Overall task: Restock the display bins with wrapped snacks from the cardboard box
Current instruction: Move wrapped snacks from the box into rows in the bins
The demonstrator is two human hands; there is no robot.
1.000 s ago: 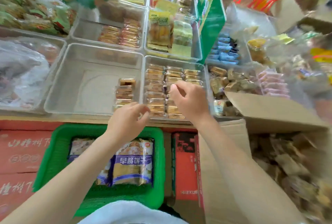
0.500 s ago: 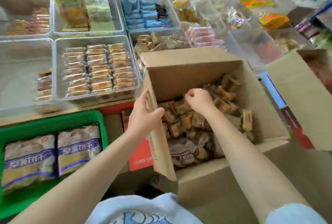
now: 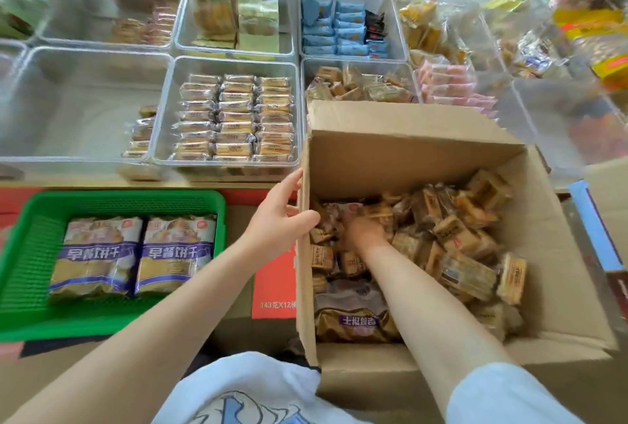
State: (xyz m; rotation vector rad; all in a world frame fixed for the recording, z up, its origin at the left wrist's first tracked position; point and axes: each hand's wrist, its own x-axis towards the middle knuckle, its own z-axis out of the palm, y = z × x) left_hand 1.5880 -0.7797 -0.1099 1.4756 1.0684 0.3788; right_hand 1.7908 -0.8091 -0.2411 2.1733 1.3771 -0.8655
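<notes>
Head view: a person's right hand [image 3: 365, 230] is buried among the wrapped snacks [image 3: 455, 233] in the cardboard box [image 3: 407, 151]; whether it has closed on one cannot be told. The left hand [image 3: 280, 219] grips the box's left wall. The half-filled display bin [image 3: 227, 165] lies beyond and left of the box, packets long axis crosswise, nearer the left hand.

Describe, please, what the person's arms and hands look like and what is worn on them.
Both forearms are bare, and no gloves, rings, watch or bracelets show on the left hand or the right hand, whose fingers are blurred. The right arm ends in a short pale blue sleeve at the picture's lower edge. The white shirt carries a blue print.
</notes>
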